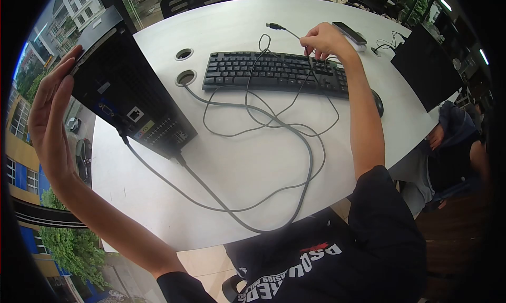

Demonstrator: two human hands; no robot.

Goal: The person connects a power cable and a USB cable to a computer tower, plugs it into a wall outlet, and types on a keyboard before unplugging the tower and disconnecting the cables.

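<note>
Right hand (pixel 324 41) pinches USB cable (pixel 293 33); left hand (pixel 50 105) at computer tower (pixel 134 87)

The step in hand appears to be handling the cable, pinched above the keyboard (pixel 274 74), its plug (pixel 274 26) pointing left. The left hand, fingers extended, rests against the tower at the desk's (pixel 337 163) left. The next move probably calls for freeing slack from the loops. Counted: one tower, one keyboard, one mouse (pixel 378 104), one phone (pixel 349 33), one monitor (pixel 427 66).
</note>
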